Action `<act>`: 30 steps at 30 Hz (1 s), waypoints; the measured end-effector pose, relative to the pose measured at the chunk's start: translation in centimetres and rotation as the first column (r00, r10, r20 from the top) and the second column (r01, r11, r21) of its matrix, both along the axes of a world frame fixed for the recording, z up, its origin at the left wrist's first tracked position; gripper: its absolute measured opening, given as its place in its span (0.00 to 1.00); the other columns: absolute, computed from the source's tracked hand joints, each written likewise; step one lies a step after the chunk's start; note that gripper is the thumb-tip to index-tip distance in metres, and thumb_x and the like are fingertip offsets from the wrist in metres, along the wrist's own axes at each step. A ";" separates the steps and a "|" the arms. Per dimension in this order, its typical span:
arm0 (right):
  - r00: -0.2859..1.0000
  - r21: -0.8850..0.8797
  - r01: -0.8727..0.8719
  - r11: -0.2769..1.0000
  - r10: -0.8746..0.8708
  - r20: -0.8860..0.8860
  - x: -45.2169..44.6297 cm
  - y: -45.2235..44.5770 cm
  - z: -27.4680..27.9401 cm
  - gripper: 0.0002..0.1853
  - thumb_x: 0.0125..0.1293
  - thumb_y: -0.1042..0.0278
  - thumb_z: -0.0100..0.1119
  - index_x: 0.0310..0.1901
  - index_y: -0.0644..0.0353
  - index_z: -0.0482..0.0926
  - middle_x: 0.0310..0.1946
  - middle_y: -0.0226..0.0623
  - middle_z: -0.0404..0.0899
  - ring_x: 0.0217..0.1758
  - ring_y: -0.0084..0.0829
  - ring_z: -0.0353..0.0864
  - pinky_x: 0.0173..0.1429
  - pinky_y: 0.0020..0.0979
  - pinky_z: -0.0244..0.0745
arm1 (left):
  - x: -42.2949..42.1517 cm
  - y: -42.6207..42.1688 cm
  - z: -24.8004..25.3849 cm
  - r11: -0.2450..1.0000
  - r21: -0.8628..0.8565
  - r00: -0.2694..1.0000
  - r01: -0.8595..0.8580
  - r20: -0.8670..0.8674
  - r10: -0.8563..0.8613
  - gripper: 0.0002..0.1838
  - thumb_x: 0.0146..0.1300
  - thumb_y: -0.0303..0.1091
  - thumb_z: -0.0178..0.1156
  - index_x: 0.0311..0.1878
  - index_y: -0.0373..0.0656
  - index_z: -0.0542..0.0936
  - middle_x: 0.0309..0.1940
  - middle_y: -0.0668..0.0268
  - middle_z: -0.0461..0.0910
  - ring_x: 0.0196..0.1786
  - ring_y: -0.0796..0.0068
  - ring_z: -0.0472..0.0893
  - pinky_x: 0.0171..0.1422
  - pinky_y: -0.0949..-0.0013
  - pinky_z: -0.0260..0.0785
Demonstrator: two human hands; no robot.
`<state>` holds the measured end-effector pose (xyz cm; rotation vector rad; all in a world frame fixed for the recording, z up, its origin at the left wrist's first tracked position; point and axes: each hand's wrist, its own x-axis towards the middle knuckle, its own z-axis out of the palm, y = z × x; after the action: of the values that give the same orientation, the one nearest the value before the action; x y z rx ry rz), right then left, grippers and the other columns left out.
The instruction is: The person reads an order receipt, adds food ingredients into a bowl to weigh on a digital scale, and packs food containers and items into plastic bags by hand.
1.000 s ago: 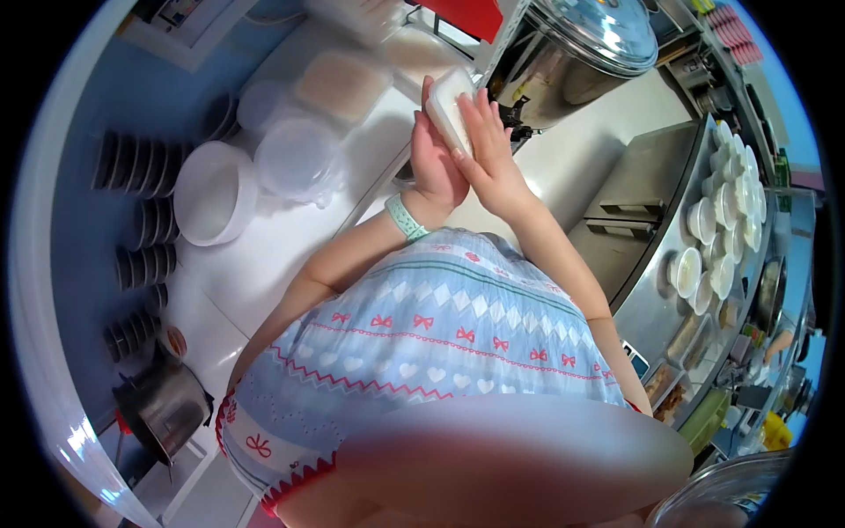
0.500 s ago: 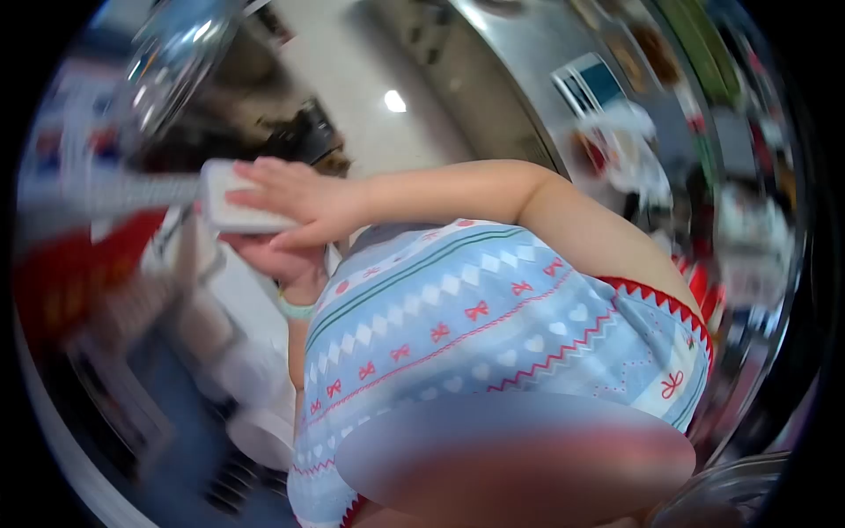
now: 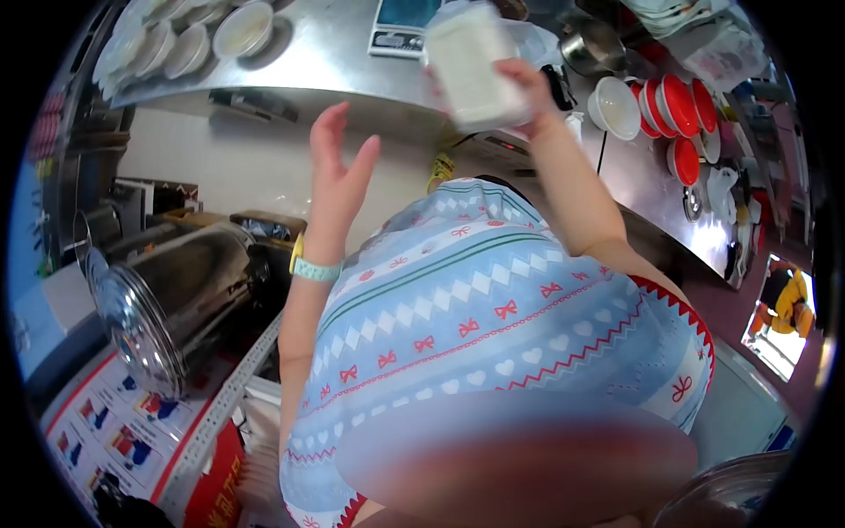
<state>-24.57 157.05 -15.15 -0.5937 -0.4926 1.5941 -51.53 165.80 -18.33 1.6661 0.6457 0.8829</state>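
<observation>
My right hand point(image 3: 531, 91) grips a white rectangular box point(image 3: 473, 69) by its side, held up above the edge of the steel counter point(image 3: 330, 57). The box is smeared by motion, and what is inside it, if anything, cannot be made out. My left hand point(image 3: 339, 172), with a pale green band on the wrist, is raised over the floor gap to the left. Its thumb and fingers stand apart with nothing between them. Behind the box, a digital scale point(image 3: 394, 40) sits on the counter.
Several white bowls point(image 3: 244, 32) stand on the counter at upper left. To the right are a steel pot point(image 3: 591, 48), a white bowl point(image 3: 613, 108) and several red bowls point(image 3: 676, 104). A large steel cylindrical vessel point(image 3: 176, 290) is at left.
Earlier both hands were around the white box at the left. My left hand has let go, and my right hand has carried the box across to the counter side. The view has turned.
</observation>
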 end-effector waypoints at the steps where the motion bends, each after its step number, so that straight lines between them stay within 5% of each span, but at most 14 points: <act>1: 0.966 -0.156 0.089 0.984 -0.048 0.254 3.1 -1.4 1.3 0.43 0.56 0.56 0.59 0.70 0.70 0.58 0.67 0.57 0.64 0.63 0.49 0.75 0.65 0.48 0.73 | 1.5 1.1 0.0 1.000 0.003 1.000 0.014 0.008 -0.014 0.32 0.62 0.36 0.64 0.67 0.39 0.63 0.66 0.53 0.64 0.69 0.55 0.63 0.75 0.56 0.51; 3: 0.467 0.043 0.265 0.963 -0.167 0.868 4.5 -2.4 4.9 0.42 0.52 0.63 0.60 0.72 0.62 0.60 0.67 0.40 0.67 0.68 0.32 0.68 0.69 0.31 0.62 | 4.6 2.8 0.6 0.876 0.482 0.974 -0.034 -0.178 0.136 0.35 0.56 0.43 0.69 0.62 0.36 0.66 0.57 0.49 0.69 0.61 0.49 0.68 0.67 0.53 0.60; 5: 0.252 -0.142 0.108 0.984 0.111 0.961 7.5 -1.2 5.0 0.42 0.50 0.64 0.60 0.72 0.53 0.62 0.65 0.36 0.69 0.64 0.31 0.69 0.68 0.30 0.62 | 8.6 4.4 0.6 0.788 0.612 0.964 -0.063 -0.166 0.206 0.35 0.53 0.47 0.70 0.58 0.36 0.70 0.53 0.47 0.71 0.56 0.47 0.70 0.61 0.51 0.63; 7: 0.157 -0.241 0.045 0.970 0.231 0.960 7.7 0.5 5.5 0.42 0.50 0.63 0.60 0.72 0.48 0.63 0.64 0.37 0.71 0.60 0.32 0.75 0.64 0.31 0.68 | 11.5 6.0 0.2 0.740 0.670 0.950 -0.056 -0.193 0.246 0.34 0.53 0.48 0.69 0.57 0.36 0.72 0.53 0.47 0.71 0.56 0.47 0.70 0.61 0.50 0.64; 9: -0.486 -0.587 0.094 0.804 0.551 0.678 4.1 4.7 7.3 0.42 0.48 0.58 0.61 0.70 0.36 0.66 0.63 0.46 0.71 0.63 0.43 0.73 0.66 0.37 0.67 | 13.0 8.2 -0.3 0.669 0.739 0.865 0.071 -0.380 0.328 0.29 0.53 0.46 0.68 0.55 0.38 0.75 0.51 0.51 0.74 0.55 0.49 0.72 0.56 0.51 0.68; 12: -0.775 -0.633 0.108 0.767 0.463 0.430 0.4 8.7 5.4 0.40 0.45 0.53 0.62 0.67 0.28 0.69 0.51 0.44 0.80 0.54 0.45 0.80 0.57 0.41 0.74 | 12.7 11.4 -2.3 0.703 0.710 0.930 0.037 -0.282 0.236 0.21 0.53 0.41 0.66 0.47 0.39 0.79 0.45 0.53 0.77 0.49 0.49 0.75 0.54 0.52 0.69; 14: -0.603 -0.510 -0.055 0.858 0.379 0.702 2.7 10.5 1.5 0.37 0.45 0.55 0.63 0.64 0.38 0.74 0.40 0.42 0.84 0.40 0.40 0.84 0.42 0.42 0.77 | 13.4 13.1 -2.0 0.842 0.521 0.959 0.141 -0.283 0.015 0.19 0.57 0.40 0.64 0.46 0.36 0.79 0.38 0.51 0.81 0.43 0.49 0.78 0.50 0.50 0.69; 15: -0.367 -0.529 -0.044 0.848 0.479 0.797 2.8 10.5 0.0 0.35 0.45 0.57 0.64 0.61 0.43 0.77 0.34 0.42 0.84 0.34 0.37 0.83 0.37 0.40 0.78 | 13.5 13.4 -3.7 0.921 0.353 0.986 0.162 -0.089 -0.140 0.16 0.60 0.37 0.63 0.45 0.34 0.79 0.36 0.52 0.81 0.41 0.56 0.80 0.45 0.56 0.71; 16: -0.265 -0.291 -0.043 0.956 0.270 0.926 2.8 9.4 -3.0 0.30 0.41 0.61 0.65 0.54 0.41 0.81 0.30 0.40 0.83 0.32 0.33 0.82 0.37 0.41 0.77 | 13.0 13.8 -4.4 0.907 0.148 0.919 0.394 -0.092 -0.384 0.13 0.63 0.32 0.59 0.47 0.34 0.78 0.40 0.56 0.82 0.43 0.65 0.81 0.47 0.63 0.73; 18: -0.487 -0.108 -0.083 0.991 0.055 0.872 -3.5 10.7 -4.5 0.26 0.43 0.61 0.64 0.50 0.35 0.82 0.32 0.35 0.84 0.35 0.36 0.83 0.39 0.43 0.77 | 6.4 13.7 -4.2 0.844 -0.153 0.851 0.514 0.218 -0.478 0.15 0.66 0.24 0.51 0.56 0.35 0.71 0.52 0.59 0.78 0.53 0.70 0.78 0.57 0.69 0.70; 21: -0.710 0.071 -0.116 0.991 -0.132 0.692 -10.4 11.7 -11.2 0.20 0.51 0.54 0.62 0.50 0.36 0.82 0.51 0.48 0.80 0.54 0.49 0.78 0.60 0.43 0.69 | -3.0 14.2 -4.4 0.919 -0.160 0.929 0.362 -0.021 -0.369 0.16 0.68 0.24 0.47 0.57 0.34 0.69 0.52 0.59 0.76 0.53 0.71 0.76 0.58 0.68 0.68; 26: -0.681 0.515 -0.367 0.775 -0.601 0.418 -9.4 10.9 -8.6 0.23 0.62 0.47 0.54 0.58 0.37 0.79 0.54 0.48 0.79 0.56 0.47 0.78 0.60 0.41 0.70 | -2.0 16.3 -2.7 0.882 -0.328 0.933 0.338 -0.008 -0.360 0.16 0.67 0.24 0.47 0.58 0.35 0.68 0.53 0.59 0.76 0.54 0.71 0.75 0.57 0.69 0.68; 28: -0.341 -0.102 -0.199 0.975 0.029 0.940 -9.6 12.1 -3.0 0.24 0.60 0.42 0.56 0.54 0.44 0.81 0.49 0.46 0.82 0.50 0.46 0.81 0.55 0.42 0.74 | -2.5 17.5 -4.1 0.847 -0.322 0.899 0.423 0.031 -0.437 0.17 0.68 0.24 0.46 0.59 0.36 0.68 0.56 0.59 0.75 0.55 0.71 0.75 0.58 0.69 0.68; 30: 0.061 0.135 0.107 0.985 -0.142 0.988 -6.1 14.2 -8.1 0.18 0.61 0.49 0.56 0.45 0.51 0.84 0.39 0.42 0.84 0.44 0.40 0.83 0.50 0.41 0.77 | -4.9 16.0 -2.8 0.852 -0.398 0.929 0.341 0.004 -0.370 0.18 0.69 0.24 0.48 0.61 0.37 0.69 0.57 0.61 0.74 0.57 0.72 0.74 0.60 0.69 0.67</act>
<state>-30.67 171.29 -23.20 -1.7207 -1.4672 0.7015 -56.46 181.85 -21.11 1.3918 0.4995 0.3918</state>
